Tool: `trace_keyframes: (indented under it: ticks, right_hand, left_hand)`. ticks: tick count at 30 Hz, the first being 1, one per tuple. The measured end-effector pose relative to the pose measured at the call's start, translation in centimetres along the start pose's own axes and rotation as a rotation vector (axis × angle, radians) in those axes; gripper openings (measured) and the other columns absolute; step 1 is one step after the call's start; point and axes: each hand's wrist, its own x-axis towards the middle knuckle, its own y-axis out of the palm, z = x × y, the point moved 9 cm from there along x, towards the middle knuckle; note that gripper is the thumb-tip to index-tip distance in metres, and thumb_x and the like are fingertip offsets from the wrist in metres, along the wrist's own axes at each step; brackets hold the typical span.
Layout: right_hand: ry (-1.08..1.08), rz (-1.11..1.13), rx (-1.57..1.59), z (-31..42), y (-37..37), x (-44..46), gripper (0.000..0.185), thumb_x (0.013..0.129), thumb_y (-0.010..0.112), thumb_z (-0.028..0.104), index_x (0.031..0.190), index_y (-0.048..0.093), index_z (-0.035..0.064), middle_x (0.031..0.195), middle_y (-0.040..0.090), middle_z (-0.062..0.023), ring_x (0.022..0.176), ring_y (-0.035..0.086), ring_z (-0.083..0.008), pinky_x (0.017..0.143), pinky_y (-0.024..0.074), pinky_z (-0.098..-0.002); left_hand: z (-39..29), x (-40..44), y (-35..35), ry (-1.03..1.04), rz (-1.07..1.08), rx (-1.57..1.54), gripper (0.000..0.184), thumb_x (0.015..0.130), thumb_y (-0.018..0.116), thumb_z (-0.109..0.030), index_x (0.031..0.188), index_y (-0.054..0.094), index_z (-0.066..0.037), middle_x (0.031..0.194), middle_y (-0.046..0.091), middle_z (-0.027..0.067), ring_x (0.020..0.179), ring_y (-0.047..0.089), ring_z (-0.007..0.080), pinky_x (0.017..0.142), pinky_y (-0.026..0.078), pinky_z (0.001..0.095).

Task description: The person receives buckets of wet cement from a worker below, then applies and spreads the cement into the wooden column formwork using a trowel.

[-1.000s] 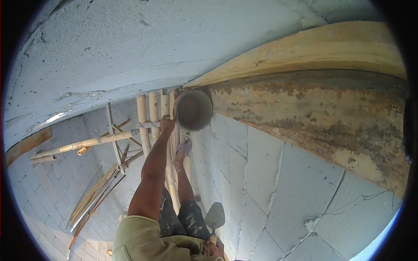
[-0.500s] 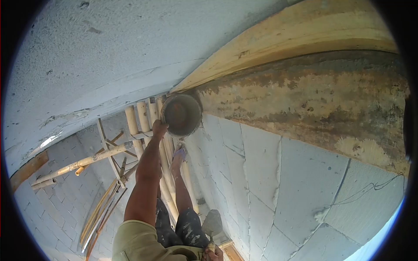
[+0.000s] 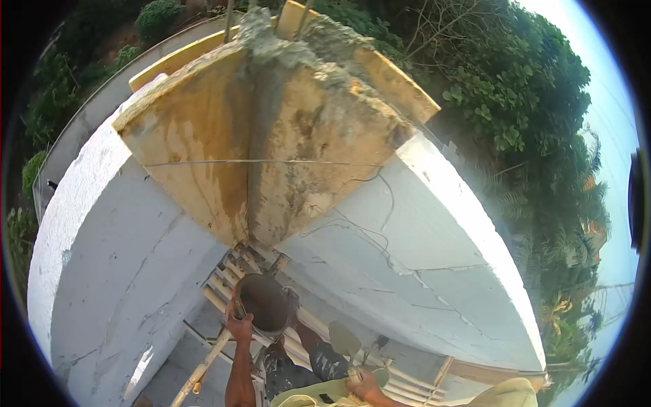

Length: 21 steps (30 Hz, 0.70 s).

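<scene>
My left hand (image 3: 240,327) is closed on the rim of a dark round bucket (image 3: 263,303), which is tipped so that its inside faces me. Some grey stuff lies inside, too dim to make out well. Low in the view, my right hand (image 3: 366,386) grips the handle of a trowel (image 3: 344,338), its blade pointing up and away from me. Beyond the bucket rises a corner of stained wooden formwork boards (image 3: 291,149), with rough wet-looking mortar (image 3: 271,41) along the top.
Grey block walls (image 3: 122,271) run off to both sides of the corner. Bamboo poles (image 3: 217,292) lie below, around my legs and feet. A thin wire (image 3: 264,161) crosses the boards. Rods stick up from the mortar, and trees (image 3: 515,81) stand beyond the wall.
My view has swung upward, bringing the wall top, the mortar and the trees into sight. The bucket stays in my left hand, and the trowel in my right hand.
</scene>
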Motion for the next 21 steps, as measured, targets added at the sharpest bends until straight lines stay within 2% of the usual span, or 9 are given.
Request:
trace_keyframes:
  ticks: [2,5,8,10,12,14,15,18,21]
  right_hand:
    - [-0.417,-0.132,-0.099,1.8,-1.4,-0.6,0.033,0.083,0.079,0.021,0.108,0.066,0.0047,0.083,0.070,-0.0083,0.074,0.066,-0.0196,0.069,0.0533,-0.0380]
    - [-0.489,-0.164,-0.160,7.2,-5.8,-4.6,0.033,0.080,0.079,0.023,0.102,0.065,0.0029,0.084,0.069,-0.0167,0.077,0.068,-0.0310,0.072,0.0531,-0.0409]
    - [-0.757,-0.446,-0.092,11.4,-12.4,-8.6,0.036,0.077,0.077,0.025,0.101,0.062,0.0022,0.087,0.067,-0.0213,0.083,0.063,-0.0479,0.071,0.0510,-0.0497]
    - [-0.743,-0.580,-0.060,14.4,-18.7,-12.9,0.032,0.077,0.078,0.020,0.098,0.062,0.0037,0.083,0.066,-0.0194,0.079,0.064,-0.0458,0.067,0.0517,-0.0473]
    - [-0.892,-0.821,0.003,16.4,-25.8,-17.8,0.027,0.076,0.078,0.013,0.095,0.061,0.0052,0.082,0.065,-0.0181,0.075,0.066,-0.0424,0.064,0.0526,-0.0438]
    - [-0.881,-1.040,0.108,16.7,-33.5,-22.3,0.024,0.076,0.077,0.009,0.093,0.060,0.0056,0.080,0.064,-0.0168,0.071,0.067,-0.0392,0.063,0.0531,-0.0413]
    - [-0.844,-1.266,0.024,15.1,-37.3,-23.2,0.022,0.078,0.077,0.009,0.092,0.061,0.0053,0.080,0.065,-0.0169,0.071,0.068,-0.0376,0.063,0.0531,-0.0404]
    - [-0.638,-1.588,-0.151,10.2,-48.1,-25.9,0.020,0.082,0.075,0.012,0.096,0.063,0.0052,0.087,0.068,-0.0149,0.079,0.068,-0.0408,0.066,0.0537,-0.0445]
    - [-0.417,-1.759,-0.205,3.6,-57.6,-26.9,0.020,0.083,0.073,0.015,0.099,0.065,0.0059,0.094,0.068,-0.0138,0.087,0.068,-0.0418,0.071,0.0539,-0.0488]
  left_hand:
    - [-1.7,-1.4,-1.9,0.019,0.027,-0.011,0.029,0.069,0.070,-0.006,0.096,0.062,0.001,0.089,0.063,0.0046,0.078,0.058,0.0178,0.074,0.050,0.0319]
    - [-11.7,-5.3,-3.0,-0.137,0.091,-0.054,0.021,0.069,0.068,-0.002,0.085,0.055,0.000,0.083,0.057,0.0039,0.073,0.053,0.0174,0.070,0.047,0.0307]
    - [-14.9,-4.0,-4.3,-0.121,0.165,0.134,0.033,0.070,0.066,0.005,0.102,0.059,0.004,0.097,0.066,0.0110,0.082,0.064,0.0213,0.082,0.049,0.0297]
    - [-20.4,-4.9,-4.6,-0.084,0.212,0.292,0.031,0.067,0.066,0.001,0.097,0.059,0.003,0.092,0.066,0.0109,0.078,0.062,0.0212,0.082,0.050,0.0279]
    - [-26.0,-6.1,-3.3,-0.052,0.301,0.340,0.037,0.065,0.065,-0.001,0.102,0.061,0.004,0.092,0.066,0.0112,0.078,0.063,0.0223,0.083,0.051,0.0300]
    - [-31.9,-7.5,-2.2,-0.023,0.375,0.385,0.043,0.064,0.064,-0.003,0.106,0.063,0.006,0.092,0.067,0.0114,0.078,0.064,0.0235,0.083,0.052,0.0321]
    - [-35.0,-8.3,-1.8,0.019,0.396,0.450,0.044,0.066,0.066,-0.003,0.109,0.063,0.005,0.095,0.067,0.0125,0.082,0.064,0.0240,0.084,0.052,0.0342]
    - [-43.5,-11.9,-1.6,0.122,0.437,0.640,0.048,0.072,0.069,-0.003,0.119,0.064,0.005,0.106,0.067,0.0155,0.092,0.063,0.0256,0.088,0.052,0.0406]
    - [-52.5,-17.3,-0.1,0.241,0.443,0.692,0.049,0.074,0.072,-0.003,0.122,0.066,0.005,0.109,0.067,0.0160,0.099,0.062,0.0243,0.089,0.051,0.0420]
